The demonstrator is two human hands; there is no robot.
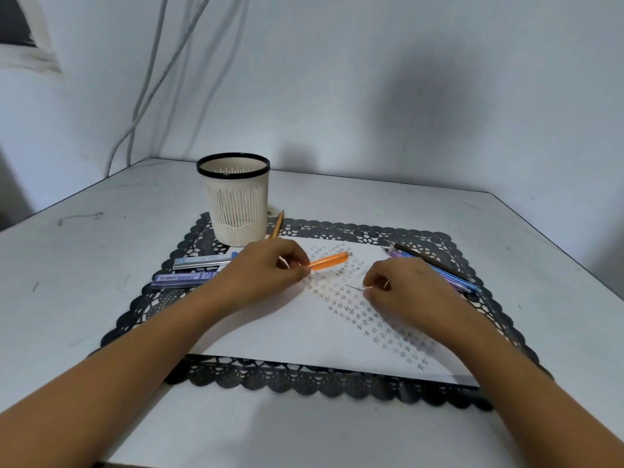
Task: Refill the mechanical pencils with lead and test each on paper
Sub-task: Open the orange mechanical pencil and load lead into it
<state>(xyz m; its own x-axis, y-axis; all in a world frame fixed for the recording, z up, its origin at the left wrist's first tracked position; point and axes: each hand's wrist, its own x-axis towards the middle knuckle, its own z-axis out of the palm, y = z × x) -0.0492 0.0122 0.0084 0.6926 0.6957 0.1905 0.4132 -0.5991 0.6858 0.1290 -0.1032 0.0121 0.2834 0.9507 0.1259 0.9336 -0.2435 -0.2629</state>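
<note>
- L hand (270, 266) pinches orange pencil (329, 260) over paper (287, 332), free end pointing right.
- R hand (405, 287) pinches thin lead (354, 287), aimed at the pencil, not touching it.
- Lead cases (199, 270) left of paper, spare pencils (435, 266) right, cup (236, 204) behind.

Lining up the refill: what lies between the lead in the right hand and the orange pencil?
In the head view, only the paper with small pencilled marks lies between lead and orange pencil.

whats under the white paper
A black lace placemat: its scalloped border shows around the paper on all sides. The mat's middle is covered by the sheet, so anything else beneath cannot be seen.
</note>
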